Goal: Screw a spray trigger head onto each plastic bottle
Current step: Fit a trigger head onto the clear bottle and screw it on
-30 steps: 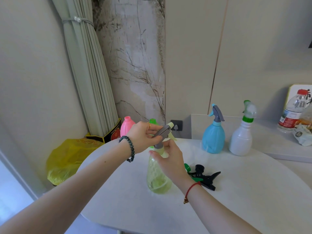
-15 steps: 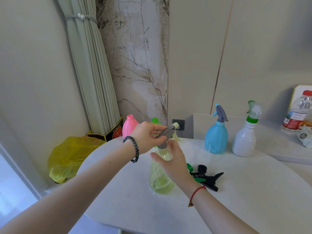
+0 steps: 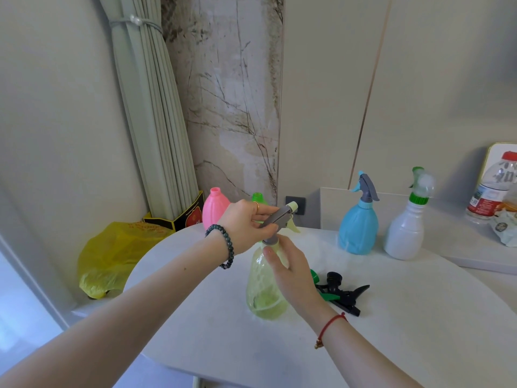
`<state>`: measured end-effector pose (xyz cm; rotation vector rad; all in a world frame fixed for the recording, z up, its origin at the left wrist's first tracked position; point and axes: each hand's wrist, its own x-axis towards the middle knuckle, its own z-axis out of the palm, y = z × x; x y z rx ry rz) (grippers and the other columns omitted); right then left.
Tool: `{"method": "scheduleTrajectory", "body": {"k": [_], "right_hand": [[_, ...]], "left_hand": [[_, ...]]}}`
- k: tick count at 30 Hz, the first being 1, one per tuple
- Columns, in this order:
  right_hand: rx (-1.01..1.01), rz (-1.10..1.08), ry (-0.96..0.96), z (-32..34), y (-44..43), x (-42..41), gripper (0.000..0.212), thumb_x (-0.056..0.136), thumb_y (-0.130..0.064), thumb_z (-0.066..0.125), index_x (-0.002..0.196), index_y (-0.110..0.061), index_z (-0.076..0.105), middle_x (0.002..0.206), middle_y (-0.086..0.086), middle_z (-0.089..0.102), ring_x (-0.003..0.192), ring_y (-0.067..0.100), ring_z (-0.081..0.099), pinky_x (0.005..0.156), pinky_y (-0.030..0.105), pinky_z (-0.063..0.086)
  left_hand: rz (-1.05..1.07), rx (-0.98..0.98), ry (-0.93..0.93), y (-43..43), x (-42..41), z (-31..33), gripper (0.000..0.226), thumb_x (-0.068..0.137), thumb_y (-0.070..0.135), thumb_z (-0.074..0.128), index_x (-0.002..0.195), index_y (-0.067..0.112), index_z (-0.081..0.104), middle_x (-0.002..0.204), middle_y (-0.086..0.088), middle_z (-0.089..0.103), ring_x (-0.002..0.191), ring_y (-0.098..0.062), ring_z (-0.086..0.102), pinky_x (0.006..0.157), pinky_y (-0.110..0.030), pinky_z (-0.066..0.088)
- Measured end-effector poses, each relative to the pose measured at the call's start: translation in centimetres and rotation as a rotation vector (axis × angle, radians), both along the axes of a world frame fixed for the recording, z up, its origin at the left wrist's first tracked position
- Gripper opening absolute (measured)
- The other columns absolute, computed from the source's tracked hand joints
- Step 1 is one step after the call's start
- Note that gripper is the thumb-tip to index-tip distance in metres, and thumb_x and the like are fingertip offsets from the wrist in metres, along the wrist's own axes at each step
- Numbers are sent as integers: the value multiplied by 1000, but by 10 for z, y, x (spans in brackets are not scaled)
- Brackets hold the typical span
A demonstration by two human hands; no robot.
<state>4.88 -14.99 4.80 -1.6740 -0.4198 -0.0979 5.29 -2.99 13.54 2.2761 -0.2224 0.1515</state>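
A clear yellow-green bottle point(image 3: 261, 289) stands upright in the middle of the white table point(image 3: 405, 317). On its neck sits a grey trigger head point(image 3: 279, 217) with a pale nozzle. My left hand point(image 3: 246, 225) grips that head from the left. My right hand point(image 3: 291, 273) holds the bottle's neck and shoulder from the right. Loose trigger heads, black and green point(image 3: 340, 292), lie just right of the bottle. A pink bottle point(image 3: 214, 210) and a green one point(image 3: 258, 198), both without heads, stand behind my left hand.
A blue bottle point(image 3: 358, 231) and a white bottle point(image 3: 405, 236), each with a trigger head on, stand at the back right. A water bottle point(image 3: 492, 191) sits on the ledge far right. A yellow bag point(image 3: 112, 256) lies left of the table.
The view has tilted slightly, so everything sits a little lower in frame. Both hands stay on the yellow-green bottle and its grey head, with the nozzle a little more upright.
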Motion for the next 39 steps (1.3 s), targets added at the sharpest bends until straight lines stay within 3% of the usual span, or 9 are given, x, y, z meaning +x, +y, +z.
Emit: {"method": "scheduleTrajectory", "body": {"k": [2, 4, 6, 9, 15, 19, 23, 33, 39], "right_hand": [[34, -108, 0, 3, 2, 3, 18, 78, -16, 68, 89, -20, 54, 95, -5, 64, 90, 4, 56, 72, 8, 39], [69, -137, 25, 3, 5, 5, 32, 71, -17, 76, 90, -14, 50, 97, 1, 62, 94, 11, 55, 77, 12, 40], [37, -50, 1, 2, 5, 2, 35, 76, -24, 72, 101, -15, 49, 100, -5, 58, 101, 8, 53, 84, 16, 39], [14, 52, -16, 1, 1, 1, 9, 88, -26, 55, 97, -28, 54, 94, -15, 60, 88, -8, 52, 75, 5, 38], [29, -78, 0, 5, 6, 8, 27, 76, -20, 72, 90, -13, 49, 93, -4, 58, 95, 10, 55, 75, 14, 40], [32, 91, -10, 7, -2, 6, 4, 89, -22, 54, 85, -24, 54, 86, -10, 57, 83, 6, 52, 72, 10, 39], [3, 6, -8, 12, -3, 12, 21, 81, -14, 65, 75, -31, 55, 83, -15, 61, 88, 3, 57, 79, 19, 43], [-90, -27, -79, 10, -3, 13, 26, 79, -18, 68, 70, -38, 54, 78, -19, 61, 84, 6, 58, 68, 7, 39], [-70, -22, -22, 11, -3, 11, 19, 76, -21, 71, 76, -36, 59, 82, -19, 64, 88, 6, 59, 71, 9, 41]], "left_hand": [[15, 7, -5, -1, 0, 0, 31, 78, 19, 65, 109, 25, 63, 97, 5, 69, 84, -3, 64, 90, -25, 49], [17, -3, 2, -1, 0, 0, 31, 78, 18, 65, 109, 24, 63, 98, 3, 70, 86, -6, 65, 92, -27, 49], [7, -13, 10, 0, 0, 0, 32, 79, 17, 64, 110, 23, 62, 102, 0, 70, 91, -10, 66, 95, -32, 50], [9, -7, 7, 0, 0, -1, 33, 79, 17, 64, 111, 23, 61, 105, -2, 70, 92, -12, 67, 95, -36, 50], [19, -17, -9, 0, 1, -2, 32, 78, 17, 65, 110, 22, 62, 103, -3, 71, 93, -12, 66, 96, -37, 50], [17, -10, -16, 1, 2, -3, 33, 79, 17, 64, 111, 22, 61, 103, -2, 70, 92, -11, 66, 94, -36, 51], [20, -1, -24, 0, 2, -4, 32, 78, 17, 65, 110, 21, 63, 97, 4, 68, 91, -11, 66, 94, -36, 51], [20, 21, -37, -1, 2, -3, 33, 78, 18, 66, 111, 19, 62, 104, -3, 70, 95, -14, 66, 94, -38, 51], [35, -6, -93, -1, 0, -7, 34, 78, 20, 68, 111, 18, 62, 97, 5, 68, 95, -10, 65, 88, -22, 51]]}}
